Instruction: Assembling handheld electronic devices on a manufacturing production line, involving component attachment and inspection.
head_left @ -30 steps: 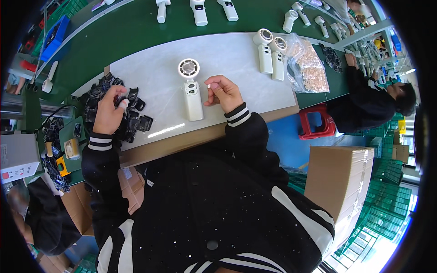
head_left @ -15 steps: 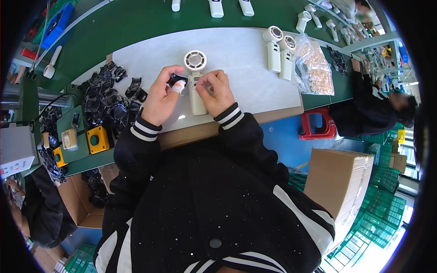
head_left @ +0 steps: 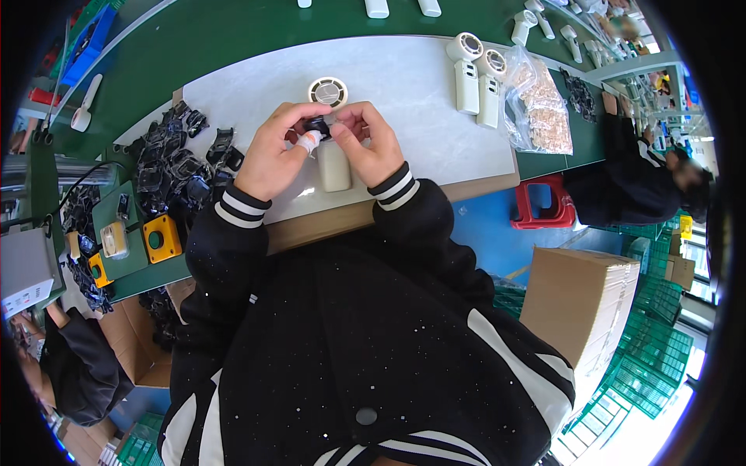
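A cream handheld fan lies on the white work mat, its round head (head_left: 328, 92) away from me and its handle (head_left: 334, 171) toward me. Over the middle of the handle, my left hand (head_left: 272, 154) holds a small black plastic part (head_left: 316, 125) between thumb and fingers; white tape wraps the thumb. My right hand (head_left: 370, 146) is closed in a pinch at the part's right side, where a small greyish bit shows between the fingertips; what it is I cannot make out. Both hands cover the upper handle.
A heap of black plastic parts (head_left: 175, 163) lies left on the mat, beside a yellow box with a green button (head_left: 162, 238). Two more fans (head_left: 466, 85) and a clear bag of small beige pieces (head_left: 548, 116) lie right. Another person sits beyond a red stool (head_left: 544, 203).
My right hand has moved left and up from the handle to the black part. My left hand has tilted the part, and the hands now nearly meet.
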`<state>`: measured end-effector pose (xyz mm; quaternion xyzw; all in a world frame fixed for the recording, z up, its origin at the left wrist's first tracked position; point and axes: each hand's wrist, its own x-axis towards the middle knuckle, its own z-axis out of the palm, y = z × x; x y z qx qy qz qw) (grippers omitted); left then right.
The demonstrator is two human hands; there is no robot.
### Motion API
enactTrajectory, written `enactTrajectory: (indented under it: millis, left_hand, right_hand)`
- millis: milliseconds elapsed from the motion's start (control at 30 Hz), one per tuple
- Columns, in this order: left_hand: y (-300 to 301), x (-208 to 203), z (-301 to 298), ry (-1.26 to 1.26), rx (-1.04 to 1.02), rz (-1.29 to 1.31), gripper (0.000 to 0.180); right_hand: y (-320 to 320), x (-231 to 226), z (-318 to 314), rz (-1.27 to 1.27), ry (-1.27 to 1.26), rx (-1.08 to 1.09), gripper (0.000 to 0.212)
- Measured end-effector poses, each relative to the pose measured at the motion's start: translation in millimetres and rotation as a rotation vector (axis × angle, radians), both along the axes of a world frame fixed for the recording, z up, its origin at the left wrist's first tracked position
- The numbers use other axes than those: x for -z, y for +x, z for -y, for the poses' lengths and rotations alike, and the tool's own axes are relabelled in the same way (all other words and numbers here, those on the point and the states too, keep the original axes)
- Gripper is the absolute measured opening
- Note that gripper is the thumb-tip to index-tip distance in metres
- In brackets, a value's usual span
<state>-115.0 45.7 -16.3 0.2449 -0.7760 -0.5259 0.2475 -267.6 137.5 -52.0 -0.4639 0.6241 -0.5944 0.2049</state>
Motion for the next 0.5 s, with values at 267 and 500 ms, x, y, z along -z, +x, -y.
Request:
enactTrajectory:
  millis: [267,500]
  left_hand:
    - [-11.6,15.9,-10.1,0.082,-0.288,-0.038,0.037]
    - [-5.1,32.0,-15.7,-0.324,-0.261,0.363,0.033]
  right_hand:
    - [-9.1,5.3,-0.1,0.06,0.305,-0.087,0.008]
    - [-0.3,-8.7,1.0,-0.174,0.391,0.01,0.015]
